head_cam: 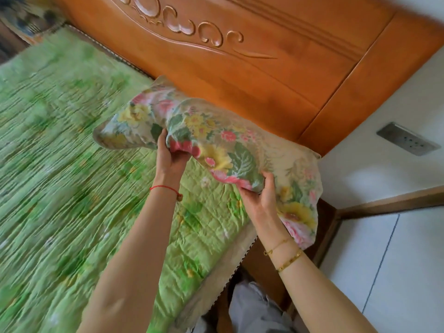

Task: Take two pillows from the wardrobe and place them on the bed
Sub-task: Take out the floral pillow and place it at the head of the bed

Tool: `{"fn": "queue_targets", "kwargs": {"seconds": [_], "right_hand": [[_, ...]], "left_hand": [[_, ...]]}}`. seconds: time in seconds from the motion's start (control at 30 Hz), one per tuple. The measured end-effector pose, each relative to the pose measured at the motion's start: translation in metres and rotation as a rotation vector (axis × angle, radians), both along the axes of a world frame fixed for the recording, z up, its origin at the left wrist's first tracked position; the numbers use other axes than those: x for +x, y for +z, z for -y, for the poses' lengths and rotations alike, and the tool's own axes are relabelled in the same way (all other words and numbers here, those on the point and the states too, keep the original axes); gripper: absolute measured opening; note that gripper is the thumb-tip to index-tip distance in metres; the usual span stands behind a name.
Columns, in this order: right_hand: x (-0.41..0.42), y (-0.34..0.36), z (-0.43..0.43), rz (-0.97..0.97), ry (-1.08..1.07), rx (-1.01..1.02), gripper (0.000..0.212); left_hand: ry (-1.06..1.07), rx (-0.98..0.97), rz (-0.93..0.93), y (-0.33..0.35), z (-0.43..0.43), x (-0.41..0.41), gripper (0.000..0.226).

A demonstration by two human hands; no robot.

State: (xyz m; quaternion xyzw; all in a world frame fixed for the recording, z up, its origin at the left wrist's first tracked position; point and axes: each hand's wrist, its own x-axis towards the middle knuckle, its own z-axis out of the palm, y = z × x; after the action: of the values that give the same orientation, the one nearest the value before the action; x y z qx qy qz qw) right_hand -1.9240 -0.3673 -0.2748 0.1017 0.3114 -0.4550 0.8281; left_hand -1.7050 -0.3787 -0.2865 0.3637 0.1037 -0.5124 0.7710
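A floral pillow [216,138] with pink and yellow flowers hangs in the air over the head end of the bed [60,145], close to the carved wooden headboard [240,56]. My left hand [169,155] grips its near edge around the middle. My right hand [260,195] grips the near edge further right, where the pillow droops past the side of the bed. The bed has a green quilted cover. No second pillow and no wardrobe are in view.
A white wall with a grey socket [408,139] stands to the right of the headboard. White floor tiles [384,272] and a wooden skirting board lie beside the bed. My legs in grey trousers [254,308] stand against the bed's side.
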Motion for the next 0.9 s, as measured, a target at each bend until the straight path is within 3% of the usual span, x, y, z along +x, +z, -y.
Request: {"fn": "queue_targets", "kwargs": {"seconds": [0.07,0.23,0.43,0.77,0.9], "right_hand": [[0.017,-0.007,0.02,-0.003,0.018,0.008,0.026],[0.061,-0.037,0.054,-0.007,-0.03,0.054,0.054],[0.1,-0.065,0.064,0.033,0.008,0.063,0.035],[0.157,-0.143,0.073,-0.018,-0.081,0.123,0.048],[0.17,-0.173,0.074,-0.073,-0.123,0.175,0.049]], "left_hand": [[0.016,0.007,-0.009,-0.012,0.018,0.016,0.033],[0.021,0.016,-0.017,-0.045,0.054,0.06,0.034],[0.004,0.014,-0.055,-0.082,0.071,0.102,0.034],[-0.026,0.03,-0.103,-0.154,0.084,0.156,0.044],[-0.071,0.052,-0.109,-0.184,0.085,0.167,0.037]]}}
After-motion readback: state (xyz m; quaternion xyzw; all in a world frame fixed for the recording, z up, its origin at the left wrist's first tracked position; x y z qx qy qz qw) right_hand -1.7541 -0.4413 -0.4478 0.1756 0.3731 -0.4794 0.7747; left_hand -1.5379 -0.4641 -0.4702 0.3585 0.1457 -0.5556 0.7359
